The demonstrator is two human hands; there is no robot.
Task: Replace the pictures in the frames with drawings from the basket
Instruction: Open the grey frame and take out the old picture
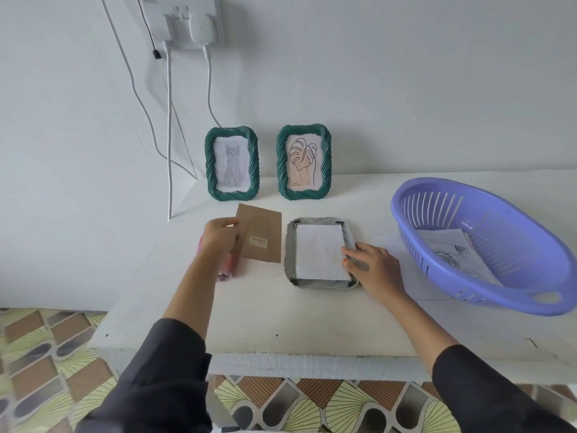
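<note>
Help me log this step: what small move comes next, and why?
Probably lay the brown backing board, held in the left hand, onto the white sheet that the right hand presses flat in the face-down frame; the frame's back is open.

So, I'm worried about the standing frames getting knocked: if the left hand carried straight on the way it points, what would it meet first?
Probably the cat frame, standing upright just beyond the left hand; the brown backing board it holds would likely touch first. Depth is unclear.
</note>
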